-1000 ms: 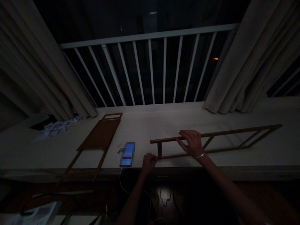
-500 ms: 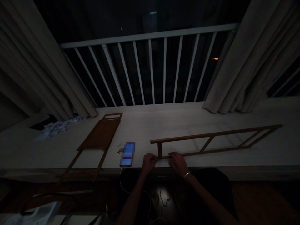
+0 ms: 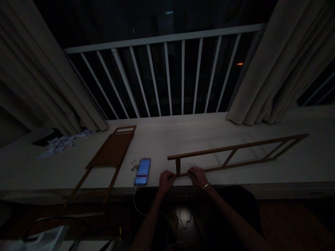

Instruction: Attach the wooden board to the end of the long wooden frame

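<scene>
- Fingers [image 3: 193, 171] clenched on the lower rail of a slatted wooden frame [image 3: 235, 146] (dim on my feed), left hand [image 3: 165, 182] and right hand [image 3: 198, 177] either side of its short upright
- Frame: flat on a pale ledge [image 3: 183, 139], along its near edge
- Beside left hand: a corded phone [image 3: 142, 172]

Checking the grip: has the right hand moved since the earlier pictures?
Yes: the right hand has shifted toward the phone, now on the wooden frame beside the left hand.

The phone screen [image 3: 142, 172] is blurred and the bottom-left sheet [image 3: 44, 239] is cut off
</scene>
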`<state>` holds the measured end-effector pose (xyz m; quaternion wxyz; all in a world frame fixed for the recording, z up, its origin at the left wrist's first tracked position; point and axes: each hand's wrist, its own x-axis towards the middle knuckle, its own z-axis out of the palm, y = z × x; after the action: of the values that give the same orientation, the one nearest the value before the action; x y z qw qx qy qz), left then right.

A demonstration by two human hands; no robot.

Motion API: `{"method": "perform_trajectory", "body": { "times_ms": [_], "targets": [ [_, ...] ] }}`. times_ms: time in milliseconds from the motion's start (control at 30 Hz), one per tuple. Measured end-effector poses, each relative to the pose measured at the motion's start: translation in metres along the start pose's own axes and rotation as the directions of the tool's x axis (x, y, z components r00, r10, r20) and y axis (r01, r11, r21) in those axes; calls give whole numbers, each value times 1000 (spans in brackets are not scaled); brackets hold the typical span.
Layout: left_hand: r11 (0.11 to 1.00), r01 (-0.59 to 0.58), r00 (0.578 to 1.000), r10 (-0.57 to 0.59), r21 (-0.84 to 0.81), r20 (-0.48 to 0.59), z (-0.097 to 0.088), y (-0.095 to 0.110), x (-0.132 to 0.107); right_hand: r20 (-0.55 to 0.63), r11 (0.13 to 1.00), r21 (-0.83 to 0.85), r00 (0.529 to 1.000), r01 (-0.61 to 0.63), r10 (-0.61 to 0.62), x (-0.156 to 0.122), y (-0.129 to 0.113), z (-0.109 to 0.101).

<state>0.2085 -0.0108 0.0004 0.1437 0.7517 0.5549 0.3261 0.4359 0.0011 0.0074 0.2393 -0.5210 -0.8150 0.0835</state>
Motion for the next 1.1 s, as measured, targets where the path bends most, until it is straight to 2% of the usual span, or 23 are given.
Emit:
{"method": "perform_trajectory", "body": {
  "times_ms": [400,600,800,1100],
  "targets": [
    [1000,8,1000,-8,-8,-11,0,-1,-1,40,997,-73,999,12,-9,1,-11,-2],
    [1000,13,1000,-13,-18,-14,2,-2,0,89,996,6,992,92,-92,8,-32,13],
    [1000,14,1000,-14,-26,-6,3,-4,0,105,998,-8,993,60,-58,16,-36,24],
    [999,20,1000,-19,-32,9,2,-6,0,23,998,-64,999,24,-22,16,-43,30]
  ]
}}
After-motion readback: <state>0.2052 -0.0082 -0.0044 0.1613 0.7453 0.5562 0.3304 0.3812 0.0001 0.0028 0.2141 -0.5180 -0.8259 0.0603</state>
